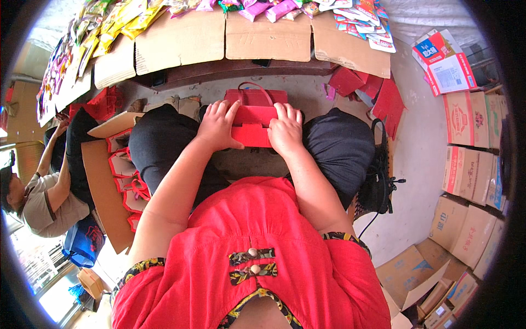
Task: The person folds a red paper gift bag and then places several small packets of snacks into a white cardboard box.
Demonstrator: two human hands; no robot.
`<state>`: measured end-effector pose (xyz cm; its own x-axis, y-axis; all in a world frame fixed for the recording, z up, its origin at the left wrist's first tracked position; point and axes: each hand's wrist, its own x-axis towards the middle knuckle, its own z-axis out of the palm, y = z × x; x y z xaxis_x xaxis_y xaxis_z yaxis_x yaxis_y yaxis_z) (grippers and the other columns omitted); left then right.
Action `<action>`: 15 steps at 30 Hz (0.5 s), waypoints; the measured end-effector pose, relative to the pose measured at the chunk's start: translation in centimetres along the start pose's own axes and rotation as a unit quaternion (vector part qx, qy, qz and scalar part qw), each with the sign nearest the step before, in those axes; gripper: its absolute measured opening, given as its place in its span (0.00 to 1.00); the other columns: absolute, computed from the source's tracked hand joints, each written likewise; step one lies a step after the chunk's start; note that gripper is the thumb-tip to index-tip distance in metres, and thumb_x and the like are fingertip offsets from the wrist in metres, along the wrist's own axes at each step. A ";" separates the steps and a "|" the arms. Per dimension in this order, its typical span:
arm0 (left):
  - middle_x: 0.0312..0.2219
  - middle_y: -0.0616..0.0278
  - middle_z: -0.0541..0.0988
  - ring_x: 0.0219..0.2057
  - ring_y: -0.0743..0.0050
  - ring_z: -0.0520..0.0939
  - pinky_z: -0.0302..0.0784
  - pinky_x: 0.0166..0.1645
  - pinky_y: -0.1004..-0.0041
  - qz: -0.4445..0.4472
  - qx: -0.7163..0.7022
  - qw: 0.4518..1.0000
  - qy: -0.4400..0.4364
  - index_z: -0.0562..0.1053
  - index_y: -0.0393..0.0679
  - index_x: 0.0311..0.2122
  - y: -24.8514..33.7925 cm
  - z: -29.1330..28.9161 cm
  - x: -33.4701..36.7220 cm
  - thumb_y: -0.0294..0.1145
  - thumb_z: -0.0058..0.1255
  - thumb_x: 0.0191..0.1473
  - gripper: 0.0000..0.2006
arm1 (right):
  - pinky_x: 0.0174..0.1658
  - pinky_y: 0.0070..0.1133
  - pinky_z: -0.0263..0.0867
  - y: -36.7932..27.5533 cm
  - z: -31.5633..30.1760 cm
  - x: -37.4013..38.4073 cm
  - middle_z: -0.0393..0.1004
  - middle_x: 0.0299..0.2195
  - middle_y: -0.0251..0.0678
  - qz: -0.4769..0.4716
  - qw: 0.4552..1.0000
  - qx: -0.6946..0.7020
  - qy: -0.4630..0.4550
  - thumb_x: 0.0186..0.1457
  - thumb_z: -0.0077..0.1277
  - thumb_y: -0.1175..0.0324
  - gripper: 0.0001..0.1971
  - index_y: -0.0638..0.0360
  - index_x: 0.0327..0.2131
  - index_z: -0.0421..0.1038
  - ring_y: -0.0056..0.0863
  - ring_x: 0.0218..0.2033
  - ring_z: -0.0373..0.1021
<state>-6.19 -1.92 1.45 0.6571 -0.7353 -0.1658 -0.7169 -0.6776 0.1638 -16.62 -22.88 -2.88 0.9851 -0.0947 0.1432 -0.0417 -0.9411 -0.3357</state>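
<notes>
Between my knees I hold a small red gift box [253, 115] made of card, with a thin red strap handle [257, 85] looping up at its far side. My left hand [217, 127] grips its left end, thumb on the near side and fingers over the top. On the right end lies my right hand [285, 130], its fingers bent over the upper edge. Flaps on the near face look partly folded, and a slot shows between them. The box's inside and underside are hidden.
Ahead, a table edged with cardboard flaps [181, 44] bears many colourful snack packets [131, 19]. An open carton [101, 186] of red boxes stands by my left knee. Red card pieces [389, 104] lie at the right. Stacked cartons [466, 170] line the right wall; a co-worker [46, 197] sits left.
</notes>
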 end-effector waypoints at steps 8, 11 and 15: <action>0.59 0.45 0.66 0.62 0.44 0.64 0.57 0.68 0.53 -0.009 -0.004 1.000 -0.001 0.56 0.47 0.68 0.0 -0.1 0.0 0.60 0.74 0.22 0.65 | 0.63 0.45 0.52 -0.3 -0.7 0.0 0.68 0.57 0.44 -0.002 1.000 -0.002 0.000 0.43 0.61 0.63 0.09 0.59 0.25 0.81 0.46 0.60 0.60; 0.58 0.45 0.66 0.61 0.44 0.65 0.57 0.68 0.53 -0.006 -0.004 1.000 0.007 0.56 0.46 0.67 0.0 0.1 0.0 0.60 0.73 0.22 0.65 | 0.63 0.44 0.52 -0.2 -0.5 0.1 0.68 0.56 0.44 -0.002 1.000 0.004 0.004 0.42 0.62 0.63 0.09 0.59 0.25 0.81 0.45 0.60 0.61; 0.57 0.46 0.67 0.61 0.46 0.66 0.58 0.67 0.48 -0.011 0.004 1.000 -0.010 0.56 0.46 0.68 0.0 0.0 -0.1 0.63 0.73 0.24 0.64 | 0.62 0.44 0.53 -0.1 -0.3 0.1 0.68 0.56 0.44 -0.007 1.000 0.011 0.003 0.41 0.63 0.64 0.09 0.59 0.26 0.81 0.45 0.60 0.61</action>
<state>-6.25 -1.89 1.45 0.6681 -0.7196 -0.1894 -0.7039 -0.6937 0.1526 -16.61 -22.91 -2.51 0.9844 -0.0845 0.1542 -0.0246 -0.9346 -0.3547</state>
